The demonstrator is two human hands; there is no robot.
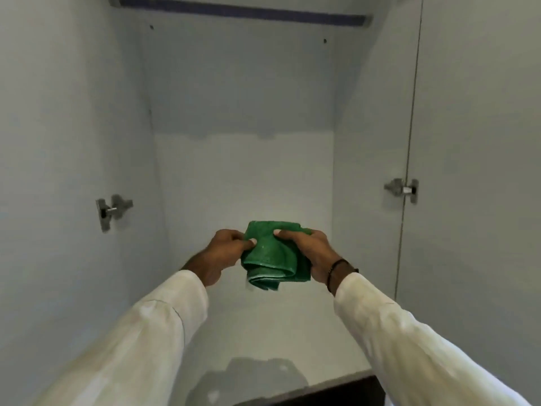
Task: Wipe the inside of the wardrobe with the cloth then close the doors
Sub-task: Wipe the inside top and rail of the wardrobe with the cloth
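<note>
The white wardrobe (pixel 243 177) stands open in front of me, its inside bare. A folded green cloth (pixel 273 256) is held in the air above the wardrobe's floor, between both hands. My left hand (pixel 224 253) pinches the cloth's left edge. My right hand (pixel 310 250) grips its right side, fingers over the top. The left door (pixel 58 142) and the right door (pixel 474 142) are both swung open at the sides.
A metal hinge (pixel 112 209) sits on the left door and another hinge (pixel 402 189) on the right. A dark rail (pixel 240 10) runs across the top. The wardrobe floor's front edge (pixel 322 385) lies low in view, dark below it.
</note>
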